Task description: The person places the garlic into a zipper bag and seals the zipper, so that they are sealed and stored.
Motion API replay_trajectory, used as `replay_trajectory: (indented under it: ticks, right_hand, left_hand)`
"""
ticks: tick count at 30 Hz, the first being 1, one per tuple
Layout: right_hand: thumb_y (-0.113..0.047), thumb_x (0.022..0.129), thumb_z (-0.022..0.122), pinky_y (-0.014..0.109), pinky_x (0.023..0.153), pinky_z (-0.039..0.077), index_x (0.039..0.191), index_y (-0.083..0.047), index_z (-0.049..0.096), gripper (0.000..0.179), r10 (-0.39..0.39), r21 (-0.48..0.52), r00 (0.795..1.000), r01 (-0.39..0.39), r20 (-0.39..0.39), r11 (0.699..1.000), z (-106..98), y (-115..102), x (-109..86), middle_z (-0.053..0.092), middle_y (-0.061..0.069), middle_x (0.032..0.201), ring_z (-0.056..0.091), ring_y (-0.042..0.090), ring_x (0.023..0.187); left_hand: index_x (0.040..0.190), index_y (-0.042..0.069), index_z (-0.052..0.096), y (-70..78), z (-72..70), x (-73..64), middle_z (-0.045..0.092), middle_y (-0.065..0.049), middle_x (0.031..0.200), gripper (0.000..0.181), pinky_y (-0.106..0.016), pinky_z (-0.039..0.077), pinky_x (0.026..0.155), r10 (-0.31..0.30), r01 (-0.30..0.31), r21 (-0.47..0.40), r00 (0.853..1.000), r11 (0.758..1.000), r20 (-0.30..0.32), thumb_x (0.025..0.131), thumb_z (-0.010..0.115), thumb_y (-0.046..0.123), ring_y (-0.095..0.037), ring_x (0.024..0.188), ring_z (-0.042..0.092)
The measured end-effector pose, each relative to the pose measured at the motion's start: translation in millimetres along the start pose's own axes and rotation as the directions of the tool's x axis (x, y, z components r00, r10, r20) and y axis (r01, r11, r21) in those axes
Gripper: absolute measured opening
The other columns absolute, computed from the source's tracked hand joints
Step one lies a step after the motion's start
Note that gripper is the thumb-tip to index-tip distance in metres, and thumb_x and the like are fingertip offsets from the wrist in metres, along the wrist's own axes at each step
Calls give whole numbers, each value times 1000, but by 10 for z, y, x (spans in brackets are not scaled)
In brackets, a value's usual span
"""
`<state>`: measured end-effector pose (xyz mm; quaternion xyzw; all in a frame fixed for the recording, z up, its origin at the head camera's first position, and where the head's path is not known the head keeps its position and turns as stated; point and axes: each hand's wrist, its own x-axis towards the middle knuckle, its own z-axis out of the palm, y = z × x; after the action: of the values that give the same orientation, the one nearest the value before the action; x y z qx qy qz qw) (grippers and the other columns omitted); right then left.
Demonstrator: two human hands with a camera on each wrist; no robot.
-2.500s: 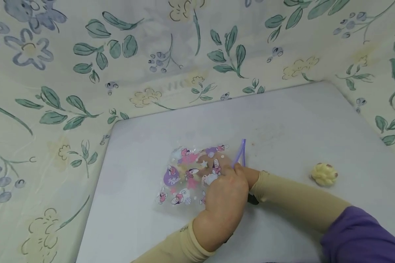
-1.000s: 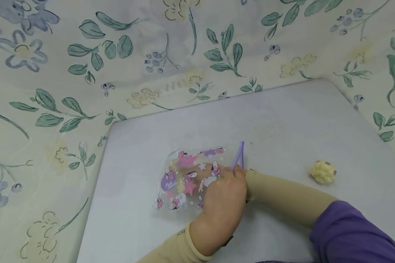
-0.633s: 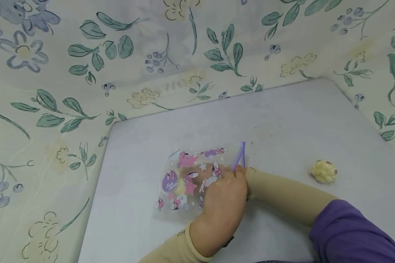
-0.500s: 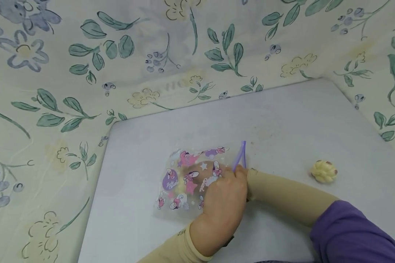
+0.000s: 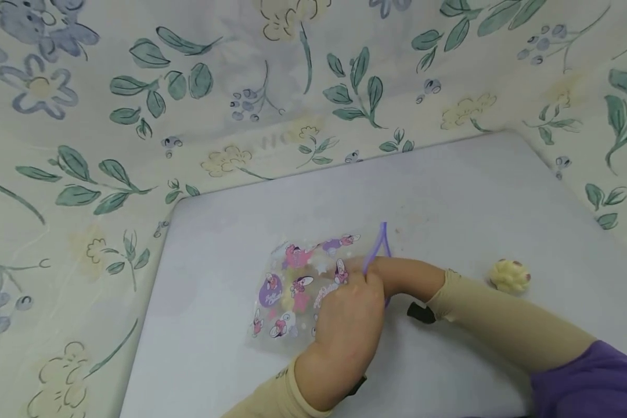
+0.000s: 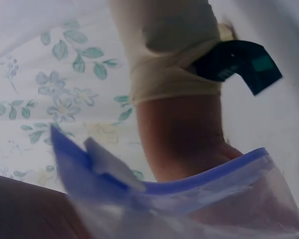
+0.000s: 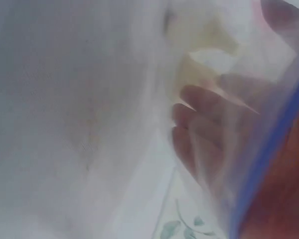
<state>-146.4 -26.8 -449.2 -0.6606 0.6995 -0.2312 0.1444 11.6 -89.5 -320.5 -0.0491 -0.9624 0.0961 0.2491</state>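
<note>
A clear zip bag with pink and purple cartoon prints lies on the white table, its purple zip edge parted at the right. My left hand pinches the near side of that opening. My right hand reaches through the opening, its wrist outside the bag and its fingers inside. In the right wrist view those fingers show blurred through the plastic, loosely extended. Pale yellow pieces lie just beyond the fingertips inside the bag; whether they touch is unclear.
A pale yellow flower-shaped piece with brownish tips sits at the right of the table. Flower-patterned cloth stands behind and at both sides. A dark strap piece hangs at my right wrist.
My right hand has slid rightward, partly back out of the bag, so its wrist now shows. My left hand keeps its pinch on the bag's edge.
</note>
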Motion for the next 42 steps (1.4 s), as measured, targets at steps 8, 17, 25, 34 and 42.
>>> replay_trajectory:
  ticks: [8, 17, 25, 34, 42]
  right_hand:
    - [-18, 79, 67, 18, 54, 36, 71, -18, 55, 15, 143, -56, 984, -149, -108, 987, -399, -674, -249, 48, -11, 63, 38, 0, 58]
    - [-15, 75, 71, 26, 67, 51, 91, -17, 69, 16, -114, -308, 908, -18, -403, 951, -441, -584, -616, 67, -8, 84, 62, 8, 75]
    - [-32, 74, 76, 49, 93, 46, 117, -12, 65, 49, 355, -257, 828, -492, -435, 832, -976, -428, -1298, 67, 10, 116, 60, 29, 110]
    - [-59, 57, 80, 66, 95, 34, 141, 0, 39, 111, 854, -87, 520, -851, -7, 517, -1043, -189, -1896, 40, 35, 137, 37, 53, 125]
    - [-43, 60, 84, 62, 88, 42, 136, 6, 42, 100, 845, -104, 535, -841, -8, 531, -914, -91, -1981, 53, 36, 123, 51, 51, 110]
  left_hand:
    - [96, 7, 70, -8, 1, -17, 63, -6, 71, 20, -30, 48, 40, 9, -9, -6, 1000, 1000, 10, 76, 71, 10, -14, 49, 60]
    - [103, 8, 70, -7, -28, 3, 58, -3, 64, 28, -28, 46, 38, -6, 7, -18, 998, 1000, 61, 77, 73, 15, -13, 47, 58]
    - [106, 9, 69, 8, -35, -15, 62, -4, 68, 28, -30, 47, 40, 6, -5, -20, 998, 1000, 60, 78, 69, 10, -14, 50, 60]
    - [106, 10, 70, 5, -53, -34, 64, -4, 71, 29, -31, 47, 40, 7, -6, -7, 995, 1000, 96, 77, 69, 10, -14, 51, 61]
    - [107, 8, 69, 23, -44, -39, 64, -5, 71, 31, -32, 49, 42, 6, -3, -32, 994, 999, 107, 76, 71, 10, -15, 53, 63]
